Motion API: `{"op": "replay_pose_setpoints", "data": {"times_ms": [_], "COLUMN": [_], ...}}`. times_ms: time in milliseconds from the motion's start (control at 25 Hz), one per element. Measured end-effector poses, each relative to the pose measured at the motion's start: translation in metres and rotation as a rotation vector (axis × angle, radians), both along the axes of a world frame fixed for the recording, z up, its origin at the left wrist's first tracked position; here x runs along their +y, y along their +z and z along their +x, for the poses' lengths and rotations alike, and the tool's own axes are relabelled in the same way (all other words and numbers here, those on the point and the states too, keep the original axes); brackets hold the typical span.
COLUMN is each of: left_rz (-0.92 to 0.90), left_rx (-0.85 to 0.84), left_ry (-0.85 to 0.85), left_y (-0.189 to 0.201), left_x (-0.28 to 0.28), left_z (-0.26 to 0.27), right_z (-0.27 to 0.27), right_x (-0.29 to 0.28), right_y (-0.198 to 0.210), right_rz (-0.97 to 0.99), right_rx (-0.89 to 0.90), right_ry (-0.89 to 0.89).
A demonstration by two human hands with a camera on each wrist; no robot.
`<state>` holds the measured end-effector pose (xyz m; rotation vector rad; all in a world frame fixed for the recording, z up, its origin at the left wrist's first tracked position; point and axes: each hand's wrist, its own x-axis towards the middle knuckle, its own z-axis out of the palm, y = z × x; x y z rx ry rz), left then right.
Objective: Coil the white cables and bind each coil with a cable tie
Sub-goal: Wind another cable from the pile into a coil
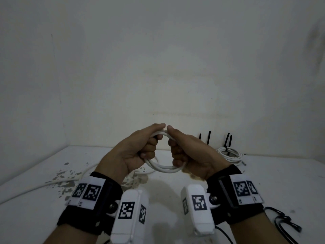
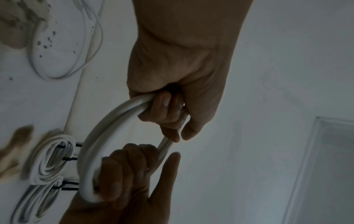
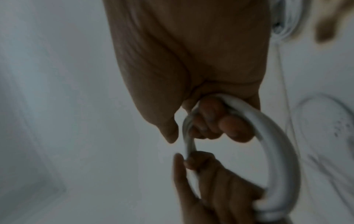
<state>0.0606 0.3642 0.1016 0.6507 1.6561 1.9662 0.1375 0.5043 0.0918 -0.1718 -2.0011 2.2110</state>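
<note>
Head view shows a white, paint-chipped tabletop (image 1: 263,182) under the raised round coil of thick white cable (image 1: 165,169), whose loose tail (image 1: 70,178) trails onto the tabletop left of the coil. To the right of that coil, near the wall, lie finished white cable bundles (image 1: 230,154) bound with black plastic cable ties (image 1: 226,148). Left hand (image 1: 139,152) grips the coil's left side and right hand (image 1: 190,152) its right, fingers (image 2: 164,109) curled tightly round the strands, thumbs nearly meeting on top.
</note>
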Motion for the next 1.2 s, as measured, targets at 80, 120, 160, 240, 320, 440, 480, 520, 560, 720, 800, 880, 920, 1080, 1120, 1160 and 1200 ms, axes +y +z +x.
{"op": "replay_pose_setpoints", "data": {"times_ms": [80,120,160,240,320,440,480,520,560,720,800,880,920,1080,1120,1160,1200], "left_rz": [0.079,0.118,0.148,0.189,0.235,0.261,0.241,0.212,0.181,0.107,0.092,0.133,0.183,0.395,0.42,0.431,0.429], "left_rx": [-0.075,-0.112,-0.142,-0.19,-0.236,-0.267,-0.255,-0.232,-0.205,-0.136,-0.113,-0.122,-0.142,-0.258,-0.273,-0.283,-0.283], "left_ry": [-0.068,-0.095,-0.112,-0.142,-0.165,-0.173,-0.174,-0.17,-0.163,-0.128,-0.111,-0.077,-0.05,0.008,-0.002,-0.016,-0.031], "left_y": [0.002,0.001,0.0,-0.004,-0.008,-0.012,-0.012,-0.013,-0.012,-0.011,-0.01,-0.008,-0.007,0.001,0.002,0.003,0.003], "left_x": [0.0,0.0,0.0,0.003,0.008,0.015,0.018,0.02,0.022,0.023,0.022,0.02,0.018,0.009,0.006,0.004,0.002], "left_z": [-0.002,-0.003,-0.004,-0.004,-0.002,0.004,0.006,0.009,0.012,0.018,0.019,0.016,0.013,0.0,-0.002,-0.002,-0.002], "right_z": [0.001,0.001,0.0,-0.002,-0.004,-0.006,-0.005,-0.005,-0.005,-0.005,-0.005,-0.002,0.0,0.005,0.006,0.005,0.005], "right_x": [0.005,0.006,0.005,0.002,-0.003,-0.009,-0.01,-0.01,-0.01,-0.007,-0.003,0.002,0.004,0.003,0.004,0.005,0.006], "right_y": [0.0,0.001,0.001,0.001,0.001,0.0,0.0,0.001,0.002,0.004,0.003,0.002,0.001,-0.006,-0.009,-0.013,-0.016], "right_rz": [-0.224,-0.298,-0.329,-0.304,-0.257,-0.2,-0.211,-0.235,-0.263,-0.346,-0.406,-0.509,-0.563,-0.566,-0.512,-0.45,-0.389], "right_rx": [0.005,0.012,0.017,0.052,0.096,0.137,0.151,0.165,0.179,0.189,0.181,0.183,0.196,0.313,0.348,0.38,0.406], "right_ry": [0.106,0.125,0.106,-0.015,-0.163,-0.371,-0.427,-0.471,-0.507,-0.53,-0.448,-0.264,-0.138,0.235,0.279,0.313,0.341]}}
